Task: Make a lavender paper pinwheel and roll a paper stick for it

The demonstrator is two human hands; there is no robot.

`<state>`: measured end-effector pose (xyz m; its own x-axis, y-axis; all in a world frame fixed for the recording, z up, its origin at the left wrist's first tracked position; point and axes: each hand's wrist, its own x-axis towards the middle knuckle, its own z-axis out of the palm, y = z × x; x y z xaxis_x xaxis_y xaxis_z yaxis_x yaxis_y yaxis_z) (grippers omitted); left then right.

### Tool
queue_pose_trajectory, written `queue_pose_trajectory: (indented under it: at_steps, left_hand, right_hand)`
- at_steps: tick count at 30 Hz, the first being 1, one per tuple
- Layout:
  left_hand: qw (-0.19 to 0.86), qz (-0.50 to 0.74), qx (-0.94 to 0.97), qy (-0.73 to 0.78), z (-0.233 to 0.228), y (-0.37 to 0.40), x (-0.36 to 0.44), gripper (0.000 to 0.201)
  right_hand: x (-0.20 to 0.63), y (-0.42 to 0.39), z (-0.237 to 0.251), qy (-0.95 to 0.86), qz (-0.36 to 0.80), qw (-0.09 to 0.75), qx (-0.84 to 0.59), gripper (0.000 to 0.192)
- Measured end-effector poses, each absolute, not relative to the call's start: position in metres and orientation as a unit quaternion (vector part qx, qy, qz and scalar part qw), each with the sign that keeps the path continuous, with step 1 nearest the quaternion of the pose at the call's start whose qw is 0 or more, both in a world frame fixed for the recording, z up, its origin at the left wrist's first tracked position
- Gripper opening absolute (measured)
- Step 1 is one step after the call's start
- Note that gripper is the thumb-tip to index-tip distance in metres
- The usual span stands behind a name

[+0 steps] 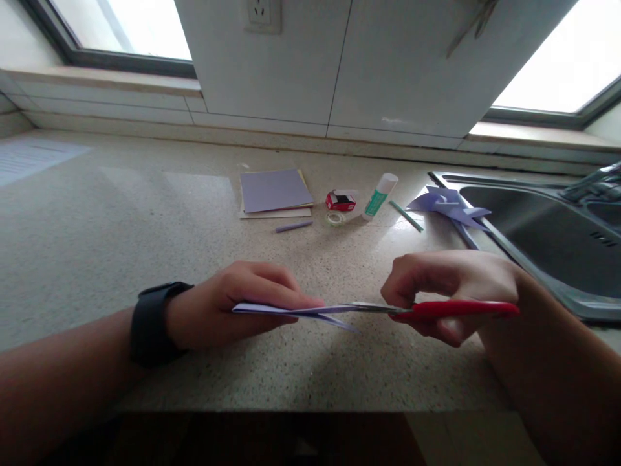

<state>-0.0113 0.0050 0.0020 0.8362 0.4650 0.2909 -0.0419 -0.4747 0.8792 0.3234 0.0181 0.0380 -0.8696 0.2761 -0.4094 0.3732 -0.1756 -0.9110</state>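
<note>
Folded purple paper (286,310) sits edge-on to the camera, held just above the speckled table (97,226) near its front edge, so only a thin line of it shows and its shape cannot be made out. At far left, a pale sheet (29,158) lies flat, cut off by the frame. The left hand (228,307), with a black watch (152,321) on the wrist, pinches the paper, fingers on top and thumb hidden under it. The forearm runs out of view at the lower left. Further back on the table lies a stack of paper (275,192), purple sheet uppermost over cream ones, and just in front of it a small purple stick (294,226) whose nature is hard to tell. Right of the stack come a small red box (340,200), a roll of clear tape (335,219) that is faint against the surface, a glue stick (380,196) lying tilted, and a thin green strip (406,216). The right hand (451,291) is closed through the red handles of the scissors (436,310); the blades meet the paper's right end, though how far apart they stand cannot be told from this flat angle. Behind it a purple paper pinwheel (449,207) rests at the rim of the steel sink (533,233), whose far side and tap are cropped at the right edge
</note>
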Motion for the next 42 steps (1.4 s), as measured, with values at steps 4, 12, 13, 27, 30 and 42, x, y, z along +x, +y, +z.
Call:
queue_pose_trajectory:
  at_steps: [4, 12, 13, 27, 30, 42]
  left_hand:
    - [0.494, 0.249, 0.825, 0.118, 0.003, 0.006, -0.011, 0.046]
    - [0.458, 0.274, 0.838, 0.117, 0.006, 0.004, -0.007, 0.044]
    - [0.455, 0.277, 0.838, 0.117, 0.006, 0.004, -0.007, 0.043]
    - [0.466, 0.260, 0.839, 0.105, 0.003, 0.006, -0.008, 0.042]
    - [0.470, 0.256, 0.839, 0.098, 0.004, 0.006, -0.008, 0.045]
    - [0.464, 0.265, 0.839, 0.105, 0.005, 0.005, -0.008, 0.039]
  right_hand:
    - [0.320, 0.018, 0.040, 0.650, -0.713, 0.048, 0.259, 0.047]
    - [0.320, 0.018, 0.041, 0.646, -0.711, 0.060, 0.271, 0.047]
    - [0.319, 0.018, 0.041, 0.644, -0.712, 0.057, 0.273, 0.047]
    - [0.315, 0.018, 0.044, 0.641, -0.714, 0.070, 0.272, 0.048]
    - [0.314, 0.019, 0.043, 0.642, -0.715, 0.069, 0.268, 0.048]
    - [0.315, 0.018, 0.044, 0.659, -0.708, 0.048, 0.248, 0.047]
